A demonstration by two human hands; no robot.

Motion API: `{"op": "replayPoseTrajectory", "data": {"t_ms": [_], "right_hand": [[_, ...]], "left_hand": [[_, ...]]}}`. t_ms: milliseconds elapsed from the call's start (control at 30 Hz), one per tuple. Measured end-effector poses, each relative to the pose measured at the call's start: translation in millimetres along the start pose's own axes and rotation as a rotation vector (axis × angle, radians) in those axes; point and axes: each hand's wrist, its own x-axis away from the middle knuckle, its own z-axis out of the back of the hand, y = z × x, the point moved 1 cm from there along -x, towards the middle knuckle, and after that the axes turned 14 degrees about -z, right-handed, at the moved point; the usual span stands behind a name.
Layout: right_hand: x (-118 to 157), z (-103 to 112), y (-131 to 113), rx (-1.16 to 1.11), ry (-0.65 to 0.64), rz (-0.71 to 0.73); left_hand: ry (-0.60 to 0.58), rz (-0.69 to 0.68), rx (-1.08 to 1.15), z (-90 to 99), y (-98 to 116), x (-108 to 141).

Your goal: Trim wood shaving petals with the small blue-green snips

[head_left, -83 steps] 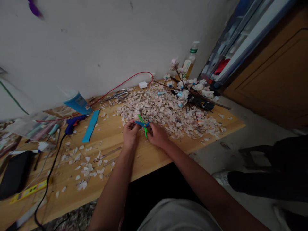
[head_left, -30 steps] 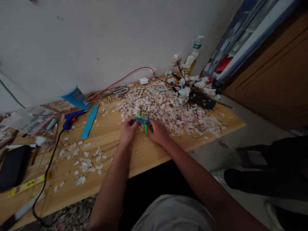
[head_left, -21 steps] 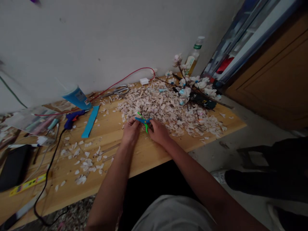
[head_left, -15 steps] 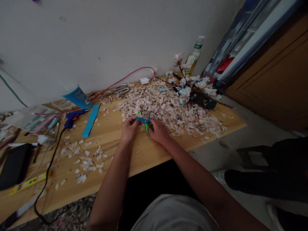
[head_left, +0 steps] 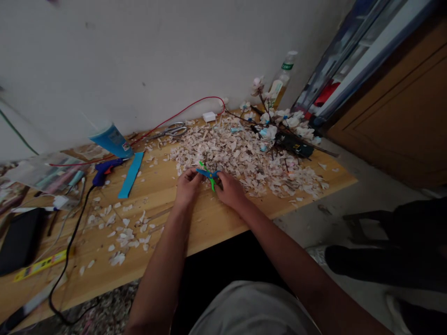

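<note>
A pale plaster wall (head_left: 157, 56) rises behind the light wooden worktable (head_left: 209, 228) where I sit, with a brown wooden door at the far right.

At the centre of the table I hold a small pair of scissors with blue and green plastic handles (head_left: 208, 174). They sit between my two hands, just at the near edge of a wide heap of pale pinkish shell-like flakes (head_left: 244, 160) that spreads toward 1 o'clock.

My left hand (head_left: 186, 188) lies at 9 o'clock from the scissors, knuckles up, fingers curled, the fingertips pinching something small at the blades; what it is I cannot tell. My right hand (head_left: 230, 190) lies at 3 o'clock from them, fingers closed around the handles, wrist resting low on the wood. Both forearms run back toward me at 6 o'clock and meet the hands in a narrow V.

At 1 o'clock, past the heap, lies a dark twig branch with white paper blossoms (head_left: 279, 125), and behind it stands a clear plastic bottle with a green label (head_left: 281, 81). At 11 o'clock lie steel scissors (head_left: 171, 131) under a red wire (head_left: 181, 111). At 10 o'clock are a flat blue strip (head_left: 131, 174), a blue glue gun (head_left: 104, 170) and a tipped blue paper cup (head_left: 111, 139). More flakes are scattered at 8 o'clock.
</note>
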Motion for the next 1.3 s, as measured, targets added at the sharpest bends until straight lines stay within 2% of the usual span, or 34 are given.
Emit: {"op": "replayPoseTrajectory", "data": {"t_ms": [133, 233, 400, 533, 700, 767, 933, 1033, 1167, 1300], "right_hand": [[0.4, 0.6, 0.1, -0.001, 0.009, -0.01], [0.6, 0.8, -0.5, 0.012, 0.004, 0.001], [0.9, 0.1, -1.0, 0.019, -0.005, -0.007], [1.4, 0.0, -0.5, 0.016, -0.019, -0.018], [2.1, 2.0, -1.7, 0.009, -0.023, -0.023], [2.1, 2.6, -2.2, 0.015, -0.024, -0.035], [1.7, 1.9, -2.0, 0.034, -0.028, -0.034], [1.8, 0.4, -1.1, 0.034, -0.024, -0.026], [2.1, -0.5, -0.3, 0.024, -0.004, -0.016], [2.0, 0.9, -0.9, 0.022, -0.001, -0.007]], "left_hand": [[0.073, 0.13, 0.303, -13.6, -2.7, 9.0], [0.109, 0.131, 0.344, -17.6, -2.2, 10.3], [0.127, 0.018, 0.209, -11.2, -8.5, 6.2], [0.076, -0.014, 0.075, -4.1, -11.3, 4.0], [0.008, -0.057, -0.043, -0.9, -4.1, 0.8], [0.022, -0.048, -0.026, -2.9, -3.0, 1.1], [0.075, 0.083, 0.213, -12.0, -4.8, 5.9], [0.089, 0.104, 0.236, -12.0, -6.5, 6.5], [0.063, 0.03, 0.101, -4.1, -8.5, 3.0], [-0.024, -0.056, -0.08, 3.9, -3.4, -2.0]]}}
